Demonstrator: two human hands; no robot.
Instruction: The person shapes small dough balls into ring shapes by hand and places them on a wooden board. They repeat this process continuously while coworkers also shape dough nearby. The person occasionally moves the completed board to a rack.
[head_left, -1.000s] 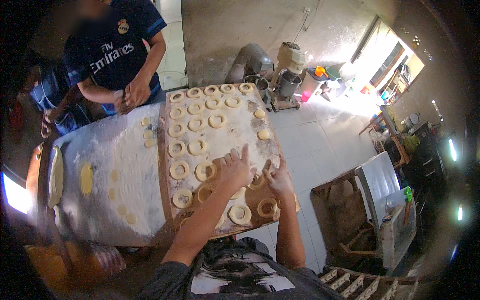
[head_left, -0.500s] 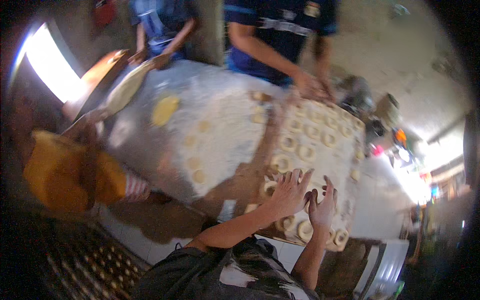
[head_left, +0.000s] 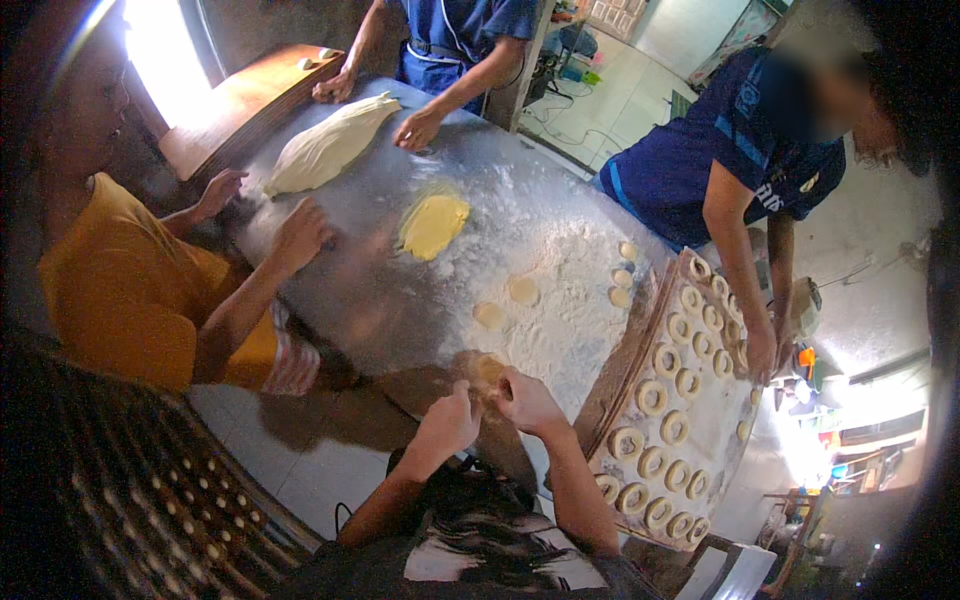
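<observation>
At the near edge of the floury metal table, my left hand (head_left: 449, 428) and my right hand (head_left: 531, 401) are close together, fingers pinched around a small round of dough (head_left: 487, 370). Motion blurs this piece, and my fingers cover part of it. Just beyond lie two flat dough rounds, the nearer one (head_left: 488, 316) and another (head_left: 523, 291) up to its right. Several small dough pieces (head_left: 621, 278) stand near the table's right side. To my right, a floured board (head_left: 712, 408) carries rows of dough rings (head_left: 652, 397).
A yellow flattened mass (head_left: 436, 225) and a long pale dough slab (head_left: 330, 148) lie farther back on the metal table (head_left: 345, 262). One co-worker in orange stands at left; two in blue stand across, one reaching over the board. A rack (head_left: 170, 490) with small pale pieces is at lower left.
My hands have moved left from above the ring board to the table's near edge, and now grip a dough round. The view has swung; the long slab, stretched up between co-workers before, now lies flat.
</observation>
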